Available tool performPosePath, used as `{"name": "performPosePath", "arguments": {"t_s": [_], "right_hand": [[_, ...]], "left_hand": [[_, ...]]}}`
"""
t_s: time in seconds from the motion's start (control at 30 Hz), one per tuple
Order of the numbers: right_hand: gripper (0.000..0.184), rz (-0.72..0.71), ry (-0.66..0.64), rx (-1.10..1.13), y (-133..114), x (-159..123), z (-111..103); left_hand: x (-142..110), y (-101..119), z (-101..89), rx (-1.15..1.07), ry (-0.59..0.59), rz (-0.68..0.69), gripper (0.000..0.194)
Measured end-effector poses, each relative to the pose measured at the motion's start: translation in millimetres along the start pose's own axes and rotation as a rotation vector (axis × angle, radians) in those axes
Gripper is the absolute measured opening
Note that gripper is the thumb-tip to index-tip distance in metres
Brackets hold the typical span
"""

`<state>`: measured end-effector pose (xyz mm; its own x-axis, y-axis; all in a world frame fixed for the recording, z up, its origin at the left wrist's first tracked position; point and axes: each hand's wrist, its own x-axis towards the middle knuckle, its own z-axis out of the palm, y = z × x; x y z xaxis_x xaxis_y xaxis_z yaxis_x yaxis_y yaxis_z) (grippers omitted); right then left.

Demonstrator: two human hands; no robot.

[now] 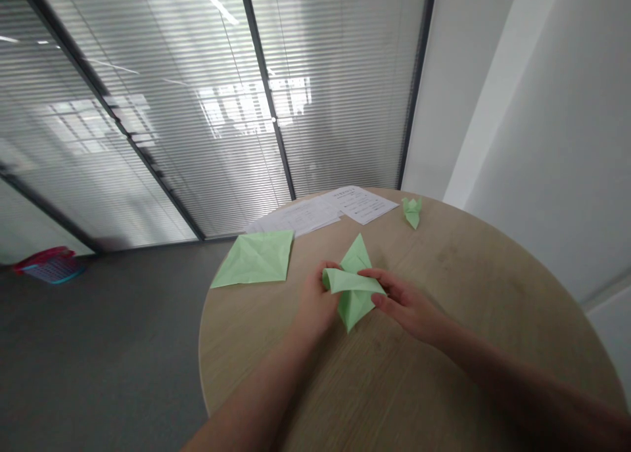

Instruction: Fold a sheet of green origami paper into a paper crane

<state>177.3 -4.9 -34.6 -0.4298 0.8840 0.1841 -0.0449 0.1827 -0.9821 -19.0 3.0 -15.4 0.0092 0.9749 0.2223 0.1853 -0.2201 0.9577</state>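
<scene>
A partly folded light green paper (355, 286) lies on the round wooden table (468, 288), with points sticking up and down. My left hand (318, 304) pinches its left edge, fingers closed on a flap. My right hand (401, 301) grips its right side, thumb and fingers pressed on the paper. Both forearms reach in from the bottom of the view.
A creased, opened green sheet (256, 258) lies at the table's left edge. White printed sheets (325, 212) rest at the far side. A small finished green folded figure (412, 211) sits beyond them. Glass walls with blinds stand behind; a coloured basket (49, 265) is on the floor.
</scene>
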Motion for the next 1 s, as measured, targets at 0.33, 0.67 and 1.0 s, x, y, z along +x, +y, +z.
{"name": "performPosePath", "arguments": {"t_s": [0.33,0.67,1.0], "right_hand": [[0.053,-0.016,-0.002,-0.073,0,0,5],[0.058,0.058,0.082,0.082,5,-1,9],[0.056,0.210,0.071,0.395,11,5,18]], "left_hand": [[-1,-7,3.5,0.099,0.068,0.030,0.025],[1,-7,1.9,0.099,0.048,0.018,0.021],[0,-1,3.5,0.151,0.078,-0.031,0.020]]}}
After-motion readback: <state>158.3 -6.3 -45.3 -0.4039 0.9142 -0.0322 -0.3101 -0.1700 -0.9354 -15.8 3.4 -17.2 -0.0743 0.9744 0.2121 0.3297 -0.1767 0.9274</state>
